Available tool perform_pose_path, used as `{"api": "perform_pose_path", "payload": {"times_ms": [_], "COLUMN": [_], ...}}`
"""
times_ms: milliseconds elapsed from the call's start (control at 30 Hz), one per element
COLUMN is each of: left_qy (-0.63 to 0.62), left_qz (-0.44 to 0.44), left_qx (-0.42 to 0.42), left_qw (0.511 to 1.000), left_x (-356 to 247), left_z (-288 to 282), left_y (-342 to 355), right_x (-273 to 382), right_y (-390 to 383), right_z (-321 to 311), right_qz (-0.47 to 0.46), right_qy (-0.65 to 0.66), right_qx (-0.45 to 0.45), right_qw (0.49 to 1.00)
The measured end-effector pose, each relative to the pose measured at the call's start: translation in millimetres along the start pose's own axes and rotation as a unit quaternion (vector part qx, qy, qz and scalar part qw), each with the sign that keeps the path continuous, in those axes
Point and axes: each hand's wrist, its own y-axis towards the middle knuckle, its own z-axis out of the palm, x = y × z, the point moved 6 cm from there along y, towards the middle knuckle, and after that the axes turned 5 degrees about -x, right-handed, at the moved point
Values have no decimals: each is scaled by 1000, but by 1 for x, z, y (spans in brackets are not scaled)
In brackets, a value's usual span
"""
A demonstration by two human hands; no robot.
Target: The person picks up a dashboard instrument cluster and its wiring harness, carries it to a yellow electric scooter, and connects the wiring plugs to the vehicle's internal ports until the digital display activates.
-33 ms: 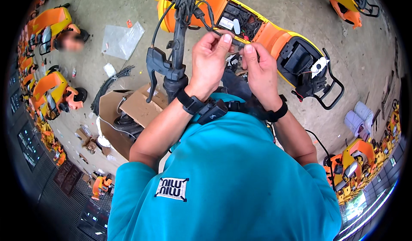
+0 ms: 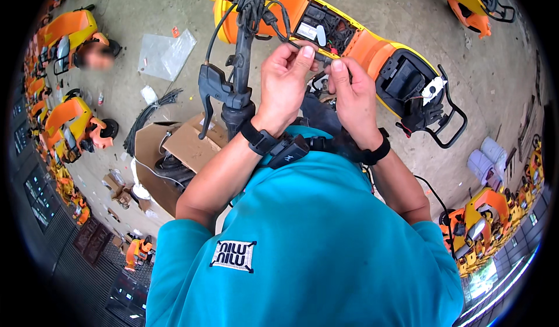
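Observation:
A thin black cable runs down from the bundle at the handlebar into both my hands. My left hand is closed, pinching it between thumb and fingers. Close beside it, my right hand is closed on the dark cable end, thumb on top. Fingers partly cover this piece, so its exact shape is unclear. Left of my hands stands the black handlebar with its brake lever. Tangled dark cables hang at its top. Behind my hands lies the yellow and orange scooter body, its compartment uncovered, showing wiring.
A cardboard box with black parts inside stands at the left by my forearm. Clear plastic sheeting and a coil of black cable lie on the concrete floor. More orange-yellow scooters line both sides. A metal rack juts out at the right.

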Motion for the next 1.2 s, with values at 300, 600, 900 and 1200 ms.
{"api": "perform_pose_path", "payload": {"times_ms": [300,600,900,1200], "left_qy": [-37,11,423,124], "left_qz": [12,-43,-78,-225], "left_qx": [5,35,254,147], "left_qw": [999,998,866,955], "left_x": [-3,7,55,69], "left_z": [9,3,30,38], "left_y": [-4,5,-12,-1], "right_x": [1,-9,13,-57], "right_y": [3,26,34,15], "right_z": [7,-8,-23,-160], "right_qz": [-15,154,173,93], "right_qy": [22,244,331,-48], "right_qx": [-9,125,155,-28], "right_qw": [1000,949,915,994]}}
